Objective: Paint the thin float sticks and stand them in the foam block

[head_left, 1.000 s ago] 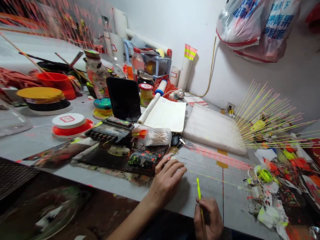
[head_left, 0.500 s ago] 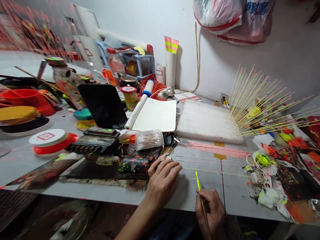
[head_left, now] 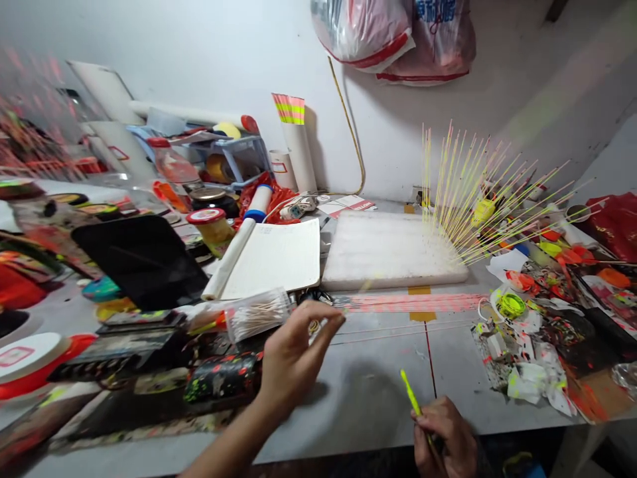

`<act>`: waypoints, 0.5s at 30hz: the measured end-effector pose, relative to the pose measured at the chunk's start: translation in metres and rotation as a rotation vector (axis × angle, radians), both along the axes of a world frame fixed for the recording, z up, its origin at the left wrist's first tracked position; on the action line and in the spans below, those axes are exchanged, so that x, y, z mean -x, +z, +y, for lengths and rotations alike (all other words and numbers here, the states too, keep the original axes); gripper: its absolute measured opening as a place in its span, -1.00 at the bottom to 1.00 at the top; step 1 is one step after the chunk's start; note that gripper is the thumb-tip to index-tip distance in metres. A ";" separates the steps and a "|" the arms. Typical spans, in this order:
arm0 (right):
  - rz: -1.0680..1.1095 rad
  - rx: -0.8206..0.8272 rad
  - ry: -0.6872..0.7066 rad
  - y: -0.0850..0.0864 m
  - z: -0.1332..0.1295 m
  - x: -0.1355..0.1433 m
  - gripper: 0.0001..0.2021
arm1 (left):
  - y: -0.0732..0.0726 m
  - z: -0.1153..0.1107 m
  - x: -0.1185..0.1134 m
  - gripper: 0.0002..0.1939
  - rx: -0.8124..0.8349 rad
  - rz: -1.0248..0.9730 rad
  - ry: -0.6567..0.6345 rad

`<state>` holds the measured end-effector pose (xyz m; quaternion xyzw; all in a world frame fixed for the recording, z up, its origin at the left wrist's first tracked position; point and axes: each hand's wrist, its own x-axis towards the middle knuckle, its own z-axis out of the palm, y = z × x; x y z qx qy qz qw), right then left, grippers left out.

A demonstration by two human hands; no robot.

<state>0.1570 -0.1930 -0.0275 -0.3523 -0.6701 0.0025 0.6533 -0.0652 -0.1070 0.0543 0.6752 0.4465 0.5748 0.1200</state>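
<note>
My left hand (head_left: 293, 355) is raised above the table, thumb and fingertips pinched on a thin stick, which shows only as a faint yellow-green blur up to the right. Lower right, my right hand (head_left: 445, 431) grips a thin brush (head_left: 411, 393) whose bristles are coated bright yellow and point up and left. Pink-coated sticks (head_left: 418, 303) lie side by side on the table beyond my hands. Many yellow and pink sticks (head_left: 458, 192) stand fanned out in a white foam block (head_left: 388, 249).
At left are a cotton swab pack (head_left: 259, 317), a paint-spotted black object (head_left: 223, 377), a dark tablet-like panel (head_left: 139, 259) and an open notebook (head_left: 279, 255). Stained papers (head_left: 535, 382) clutter the right side. Plastic bags (head_left: 368, 33) hang on the wall.
My left hand has lifted from the table and closed its fingertips; the yellow stick has left the tabletop. My right hand and brush have moved slightly right and down. The view has turned right.
</note>
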 end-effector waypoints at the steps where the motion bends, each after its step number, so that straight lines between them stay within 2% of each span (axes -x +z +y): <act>1: 0.000 -0.004 -0.009 -0.002 0.001 -0.007 -0.75 | 0.007 0.015 -0.002 -0.84 0.043 -0.009 -0.007; 4: -0.001 0.000 -0.032 -0.010 0.004 -0.023 -0.75 | 0.018 0.066 -0.017 -0.74 0.099 0.001 -0.059; 6: 0.035 0.033 -0.077 -0.016 0.004 -0.029 -0.78 | 0.016 0.100 -0.037 -0.70 0.142 0.044 -0.140; 10: 0.038 0.046 -0.142 -0.025 0.005 -0.033 -0.78 | -0.006 0.155 -0.086 -0.74 0.248 0.139 -0.244; 13: -0.004 0.026 -0.145 -0.031 0.007 -0.033 -0.79 | -0.022 0.186 -0.117 -0.82 0.276 0.166 -0.244; 15: 0.064 0.050 -0.175 -0.036 0.007 -0.031 -0.79 | -0.029 0.203 -0.131 -0.87 0.281 0.182 -0.221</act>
